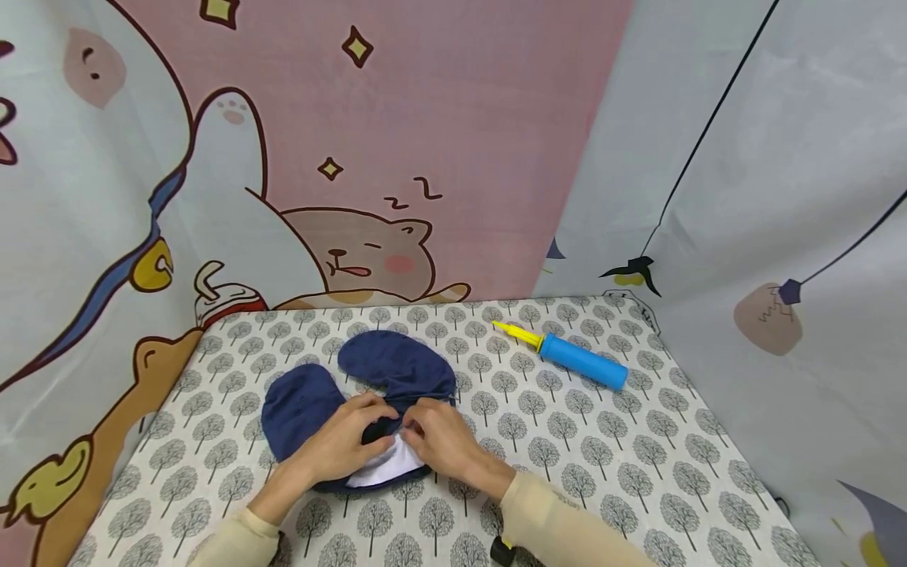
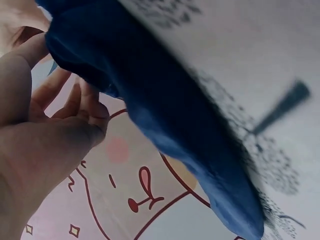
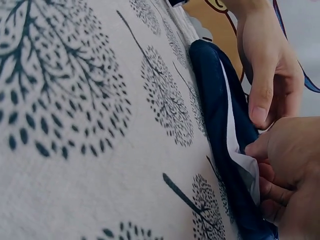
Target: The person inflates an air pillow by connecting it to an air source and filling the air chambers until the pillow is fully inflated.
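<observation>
A flat navy fabric neck pillow (image 1: pixel 397 358), U-shaped, lies with its two lobes toward the back. Near its front curve a dark opening shows beside a white inner fabric (image 1: pixel 386 466). My left hand (image 1: pixel 347 441) is at the left of this opening, its curled fingers and thumb holding the navy cloth. From the other side my right hand (image 1: pixel 442 437) pinches the edge beside the white fabric. In the right wrist view the white fabric (image 3: pixel 235 145) runs along the navy cloth to the right hand's fingers (image 3: pixel 272 192). What lies inside the opening is hidden.
A blue hand pump (image 1: pixel 584 362) with a yellow nozzle lies at the back right of the table. Tree-print cloth (image 1: pixel 581 457) covers the tabletop. Cartoon-printed curtains (image 1: pixel 489 142) stand behind it and at the sides. A small black object (image 1: pixel 502 551) shows by the right sleeve.
</observation>
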Demonstrator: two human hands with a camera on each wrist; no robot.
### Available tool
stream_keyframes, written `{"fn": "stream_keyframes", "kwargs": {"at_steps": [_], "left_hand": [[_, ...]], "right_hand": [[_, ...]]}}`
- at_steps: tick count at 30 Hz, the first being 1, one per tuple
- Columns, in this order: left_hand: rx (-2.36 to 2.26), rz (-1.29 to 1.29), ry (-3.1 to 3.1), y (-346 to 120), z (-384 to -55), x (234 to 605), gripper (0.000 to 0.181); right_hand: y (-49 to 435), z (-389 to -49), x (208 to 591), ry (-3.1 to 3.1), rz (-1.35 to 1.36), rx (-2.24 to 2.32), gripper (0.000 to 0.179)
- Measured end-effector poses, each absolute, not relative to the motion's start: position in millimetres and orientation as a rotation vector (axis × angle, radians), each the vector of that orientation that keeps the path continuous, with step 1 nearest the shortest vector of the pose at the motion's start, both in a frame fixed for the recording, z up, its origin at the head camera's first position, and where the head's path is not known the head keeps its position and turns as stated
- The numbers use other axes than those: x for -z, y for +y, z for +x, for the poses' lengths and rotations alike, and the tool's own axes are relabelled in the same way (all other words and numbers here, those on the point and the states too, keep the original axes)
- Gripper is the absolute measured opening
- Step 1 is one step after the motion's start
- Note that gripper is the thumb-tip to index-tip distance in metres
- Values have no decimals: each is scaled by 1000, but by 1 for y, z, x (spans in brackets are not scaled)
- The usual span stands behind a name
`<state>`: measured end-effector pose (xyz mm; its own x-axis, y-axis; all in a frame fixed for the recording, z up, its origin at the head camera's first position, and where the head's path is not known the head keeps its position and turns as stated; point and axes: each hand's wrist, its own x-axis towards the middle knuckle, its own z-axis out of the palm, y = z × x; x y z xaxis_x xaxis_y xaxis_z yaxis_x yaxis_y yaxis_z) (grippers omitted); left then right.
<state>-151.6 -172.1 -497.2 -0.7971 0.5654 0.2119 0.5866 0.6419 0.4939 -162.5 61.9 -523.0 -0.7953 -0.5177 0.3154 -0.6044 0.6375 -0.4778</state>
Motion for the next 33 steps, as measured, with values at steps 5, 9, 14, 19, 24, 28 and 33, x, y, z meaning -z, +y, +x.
{"fn": "stream_keyframes", "kwargs": {"at_steps": [5, 9, 14, 19, 24, 28, 33], "left_hand": [[937, -998, -2797, -165, -150, 493, 31], [950, -944, -2796, -161, -151, 492, 30], [970, -884, -2790, -158, -152, 491, 26], [1049, -856, -2734, -157, -152, 493, 20], [1100, -818, -2675, -157, -153, 495, 12], [1121, -792, -2649, -157, -153, 498, 9], [1189, -747, -2625, -156, -153, 503, 9]], "right_hand": [[65, -167, 522, -2657, 947, -991, 4], [69, -170, 519, -2653, 931, -1079, 6], [72, -173, 515, -2644, 909, -1187, 6], [74, -175, 513, -2645, 859, -1360, 3], [75, -178, 513, -2610, 846, -1489, 5], [76, -179, 514, -2605, 847, -1522, 3], [77, -180, 515, -2606, 826, -1595, 6]]}}
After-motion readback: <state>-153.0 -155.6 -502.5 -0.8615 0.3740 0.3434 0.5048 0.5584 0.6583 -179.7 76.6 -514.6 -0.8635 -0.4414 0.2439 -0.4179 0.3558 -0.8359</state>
